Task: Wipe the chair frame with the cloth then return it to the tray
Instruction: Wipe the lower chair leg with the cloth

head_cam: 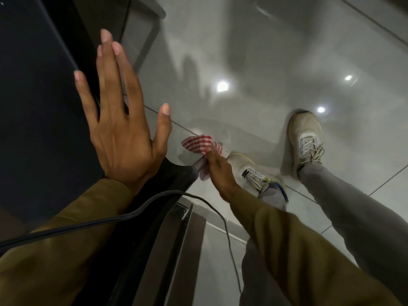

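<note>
My right hand [218,173] reaches down low and grips a red-and-white checked cloth [199,144], pressing it against the end of a dark chair leg [181,173] near the floor. Part of the cloth sticks out past my fingers toward the tiles. My left hand [119,120] is raised flat with fingers spread, holding nothing, in front of the chair's dark surface [39,107]. The tray is not in view.
A black cable [136,212] hangs across my left sleeve and trails down to the floor. My two feet in pale sneakers [304,138] stand on glossy grey tiles [265,51] to the right. A metal frame bar [187,239] lies below the chair.
</note>
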A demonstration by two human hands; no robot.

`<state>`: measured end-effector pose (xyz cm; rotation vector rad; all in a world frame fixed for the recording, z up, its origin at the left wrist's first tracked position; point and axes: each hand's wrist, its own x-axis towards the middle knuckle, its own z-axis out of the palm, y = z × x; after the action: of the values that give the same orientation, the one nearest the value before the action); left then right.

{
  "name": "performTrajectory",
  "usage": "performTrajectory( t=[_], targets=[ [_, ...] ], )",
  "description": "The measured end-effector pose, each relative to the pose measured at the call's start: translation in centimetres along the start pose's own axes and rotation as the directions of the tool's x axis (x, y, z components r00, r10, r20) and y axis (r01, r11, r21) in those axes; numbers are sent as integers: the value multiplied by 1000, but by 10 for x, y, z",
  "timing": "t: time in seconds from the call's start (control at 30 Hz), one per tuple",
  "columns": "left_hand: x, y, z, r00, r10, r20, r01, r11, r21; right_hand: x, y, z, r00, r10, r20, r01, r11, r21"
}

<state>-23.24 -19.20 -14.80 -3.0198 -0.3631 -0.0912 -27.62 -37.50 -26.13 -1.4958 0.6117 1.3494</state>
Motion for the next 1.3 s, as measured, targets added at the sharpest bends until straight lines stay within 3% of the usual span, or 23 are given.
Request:
performTrajectory(
  t=[0.17, 0.4, 0.67, 0.9, 1.0, 1.13, 1.3],
  targets=[
    [0, 1, -4, 999, -13, 33, 14, 999, -34, -2, -8, 2, 993, 99, -62, -93, 992, 85],
    [2, 3, -14, 993, -28, 117, 31, 999, -21, -91, -12, 5, 994, -91, 64, 86, 993, 77],
    [0, 3, -3, 999, -39, 1, 39, 999, -5, 8, 17, 5, 990, 60, -124, -51, 996, 70],
    [-3, 0, 0, 999, -46, -18, 44, 995, -88, 47, 14, 3, 973, 187, -134, -164, 973, 161],
    [-2, -2, -5, 999, -32, 38, 35, 996, -79, -9, 3, 4, 988, 124, -96, -101, 971, 219],
    [-2, 0, -5, 996, -48, 72, 51, 998, -47, -88, -17, 11, 997, -78, 8, 76, 984, 161],
    [1, 0, -2, 998, -52, 43, 53, 998, -29, -75, -10, 14, 994, -90, -53, 97, 984, 150]
  ],
)
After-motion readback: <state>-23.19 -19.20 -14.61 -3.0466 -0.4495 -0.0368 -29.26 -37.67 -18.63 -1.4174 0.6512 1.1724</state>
